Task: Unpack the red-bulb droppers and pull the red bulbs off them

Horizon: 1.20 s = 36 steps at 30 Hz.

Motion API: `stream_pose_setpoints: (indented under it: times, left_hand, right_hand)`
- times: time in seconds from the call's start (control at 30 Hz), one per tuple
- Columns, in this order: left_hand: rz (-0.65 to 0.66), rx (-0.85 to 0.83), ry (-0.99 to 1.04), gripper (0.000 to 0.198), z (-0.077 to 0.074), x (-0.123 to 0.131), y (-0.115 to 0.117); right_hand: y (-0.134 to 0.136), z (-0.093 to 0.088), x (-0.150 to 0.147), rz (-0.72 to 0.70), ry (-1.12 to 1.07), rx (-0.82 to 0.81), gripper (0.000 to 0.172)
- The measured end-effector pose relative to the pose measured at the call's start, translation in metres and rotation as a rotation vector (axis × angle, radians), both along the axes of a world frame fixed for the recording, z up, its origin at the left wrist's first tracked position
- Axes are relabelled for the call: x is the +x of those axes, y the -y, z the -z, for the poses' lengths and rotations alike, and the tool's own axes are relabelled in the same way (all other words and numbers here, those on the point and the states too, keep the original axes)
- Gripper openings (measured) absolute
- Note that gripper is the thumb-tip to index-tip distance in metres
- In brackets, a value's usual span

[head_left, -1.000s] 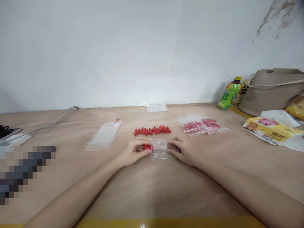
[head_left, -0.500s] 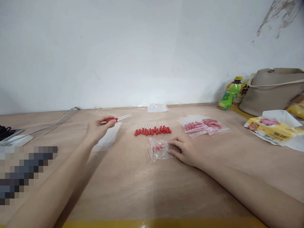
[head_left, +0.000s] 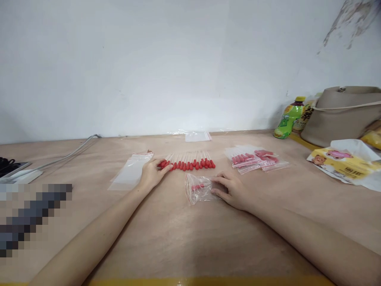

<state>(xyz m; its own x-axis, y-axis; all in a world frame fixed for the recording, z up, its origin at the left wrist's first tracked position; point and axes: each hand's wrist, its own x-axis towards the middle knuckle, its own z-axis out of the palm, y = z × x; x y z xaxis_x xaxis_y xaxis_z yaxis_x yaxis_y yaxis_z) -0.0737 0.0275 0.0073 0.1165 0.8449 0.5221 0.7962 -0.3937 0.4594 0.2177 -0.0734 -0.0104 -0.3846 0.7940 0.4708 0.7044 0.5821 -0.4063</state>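
Observation:
My left hand [head_left: 152,173] rests at the left end of a row of red-bulbed glass droppers [head_left: 190,162], its fingers pinched on the red bulb of the leftmost dropper [head_left: 163,163]. My right hand [head_left: 230,190] presses down the right side of a small clear zip bag [head_left: 200,188] with a red dropper bulb showing inside; the bag's mouth faces left. Empty clear zip bags [head_left: 131,171] lie just left of my left hand.
Filled bags of droppers [head_left: 253,157] lie to the right. A green bottle [head_left: 288,118], a beige bag [head_left: 342,113] and a tissue pack [head_left: 345,163] sit far right. A grey cable [head_left: 64,155] and a device [head_left: 13,170] are at the left. More clear bags [head_left: 197,136] lie by the wall.
My left hand left the bag's mouth, swung out left with a dropper over the empty bags, then came back to the left end of the dropper row. My right hand stayed on the bag.

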Motion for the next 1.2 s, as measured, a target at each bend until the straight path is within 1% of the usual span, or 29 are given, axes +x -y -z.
stream_pose_setpoints:
  times: [0.23, 0.33, 0.43, 0.67, 0.77, 0.83, 0.9, 0.93, 0.97, 1.0, 1.07, 1.1, 1.13, 1.2]
  left_hand:
    - [-0.093, -0.154, 0.053, 0.055, -0.005, 0.002, 0.008]
    - [-0.103, -0.214, 0.123, 0.054, -0.007, 0.000, 0.011]
    - [-0.110, -0.224, 0.149, 0.050, -0.006, -0.003, 0.010]
    - [-0.090, -0.196, 0.135, 0.044, -0.002, -0.007, 0.004]
    - [-0.076, -0.158, 0.114, 0.040, -0.002, -0.008, 0.005]
    - [-0.094, -0.092, 0.103, 0.036, -0.004, -0.008, 0.010]
    - [-0.092, 0.047, 0.088, 0.030, -0.006, -0.005, 0.019]
    - [-0.052, 0.122, 0.076, 0.026, -0.007, -0.001, 0.025]
    - [0.022, 0.181, 0.054, 0.022, -0.008, 0.003, 0.033]
    - [0.130, 0.212, 0.030, 0.019, -0.009, 0.008, 0.041]
    - [0.383, 0.154, -0.026, 0.014, -0.009, 0.020, 0.058]
    - [0.470, 0.117, -0.028, 0.013, -0.008, 0.027, 0.066]
    - [0.525, 0.066, -0.026, 0.013, -0.008, 0.033, 0.072]
    - [0.565, -0.031, 0.005, 0.017, -0.005, 0.045, 0.081]
  right_hand:
    - [0.000, 0.000, 0.000, 0.009, 0.005, 0.024, 0.025]
    - [0.000, 0.000, 0.000, 0.009, 0.002, 0.013, 0.026]
    - [0.000, 0.000, 0.001, 0.001, 0.000, 0.008, 0.026]
    - [0.000, 0.000, 0.001, -0.003, -0.001, 0.016, 0.026]
    - [0.000, 0.001, 0.001, -0.006, -0.007, 0.023, 0.026]
    - [0.000, 0.001, 0.001, -0.005, -0.013, 0.024, 0.026]
    - [0.000, 0.000, 0.001, -0.007, -0.015, 0.015, 0.026]
    - [0.001, -0.001, 0.001, -0.008, -0.016, 0.007, 0.026]
    - [0.001, -0.001, 0.001, -0.009, -0.016, -0.002, 0.026]
    - [0.001, -0.002, 0.001, -0.007, -0.017, -0.009, 0.026]
    - [0.002, -0.003, 0.001, -0.001, -0.016, -0.019, 0.026]
    - [0.002, -0.003, 0.001, -0.001, -0.016, -0.020, 0.026]
    - [0.002, -0.003, 0.001, -0.002, -0.016, -0.019, 0.026]
    - [0.002, -0.003, 0.001, -0.009, -0.017, -0.016, 0.026]
